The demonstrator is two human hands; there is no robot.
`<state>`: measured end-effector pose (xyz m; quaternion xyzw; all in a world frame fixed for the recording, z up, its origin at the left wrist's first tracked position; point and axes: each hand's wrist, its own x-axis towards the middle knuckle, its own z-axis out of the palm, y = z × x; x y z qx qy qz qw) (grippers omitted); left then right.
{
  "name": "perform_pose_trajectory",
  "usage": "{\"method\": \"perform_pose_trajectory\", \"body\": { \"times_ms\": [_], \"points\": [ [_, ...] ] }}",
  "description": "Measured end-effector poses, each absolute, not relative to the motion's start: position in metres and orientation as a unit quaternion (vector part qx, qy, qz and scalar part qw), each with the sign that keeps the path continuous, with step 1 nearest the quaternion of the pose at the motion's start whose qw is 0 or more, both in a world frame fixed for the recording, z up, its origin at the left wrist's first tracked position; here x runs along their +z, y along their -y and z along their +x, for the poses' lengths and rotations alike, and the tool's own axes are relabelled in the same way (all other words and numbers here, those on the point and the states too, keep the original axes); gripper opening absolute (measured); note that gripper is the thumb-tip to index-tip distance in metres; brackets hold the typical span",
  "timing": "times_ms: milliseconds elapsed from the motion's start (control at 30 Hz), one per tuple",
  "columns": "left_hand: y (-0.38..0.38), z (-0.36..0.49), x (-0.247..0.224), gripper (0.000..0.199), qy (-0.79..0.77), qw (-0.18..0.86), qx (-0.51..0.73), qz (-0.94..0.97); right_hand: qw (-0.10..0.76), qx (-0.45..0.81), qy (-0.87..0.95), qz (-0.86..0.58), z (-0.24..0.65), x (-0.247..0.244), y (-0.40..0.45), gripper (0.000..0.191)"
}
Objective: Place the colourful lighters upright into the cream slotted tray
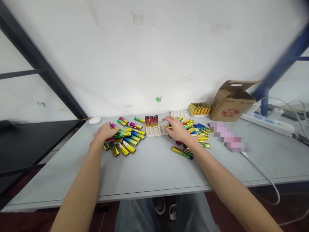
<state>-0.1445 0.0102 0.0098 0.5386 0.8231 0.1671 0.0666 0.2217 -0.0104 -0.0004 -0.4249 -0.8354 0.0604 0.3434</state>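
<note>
Metallic multicoloured lighters lie in two loose piles on the grey table. My left hand (105, 131) rests over the left pile of lighters (130, 138), its fingers apart and partly hidden behind the hand. Between the piles sits a white tray with holes (155, 130), and three red lighters (151, 121) stand upright along its back left. My right hand (177, 129) is at the tray's right edge, fingers spread and bent, with nothing seen between them. Its forearm passes over part of the right pile of lighters (202, 129). One yellow-green lighter (182, 152) lies nearer the front.
Against the wall are another white holed tray (180, 114) and a tray filled with upright yellow lighters (200, 109). An open cardboard box (229, 104) stands beside them. Farther right are a power strip (270, 124) and a blurred pink object with a white cable (263, 174). A white case (95, 120) lies back left.
</note>
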Motion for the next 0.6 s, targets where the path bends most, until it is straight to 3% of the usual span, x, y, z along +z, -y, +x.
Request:
{"method": "perform_pose_trajectory", "body": {
  "times_ms": [100, 200, 367, 600],
  "points": [
    [-0.004, -0.139, 0.017, 0.077, -0.840, 0.075, 0.161, 0.512, 0.343, 0.062, 0.833, -0.429, 0.222, -0.001, 0.009, 0.040],
    [0.001, -0.128, 0.022, 0.082, -0.819, 0.020, 0.234, 0.523, 0.349, 0.068, 0.829, -0.432, 0.222, 0.000, 0.010, 0.038],
    [0.012, -0.087, 0.028, 0.083, -0.593, -0.073, 0.436, 0.673, 0.387, 0.093, 0.813, -0.425, 0.217, 0.005, 0.015, 0.034],
    [0.045, -0.019, 0.028, 0.095, -0.381, -0.113, 0.438, 0.807, 0.474, 0.289, 0.750, -0.359, 0.205, 0.023, 0.029, 0.033]
  ]
}}
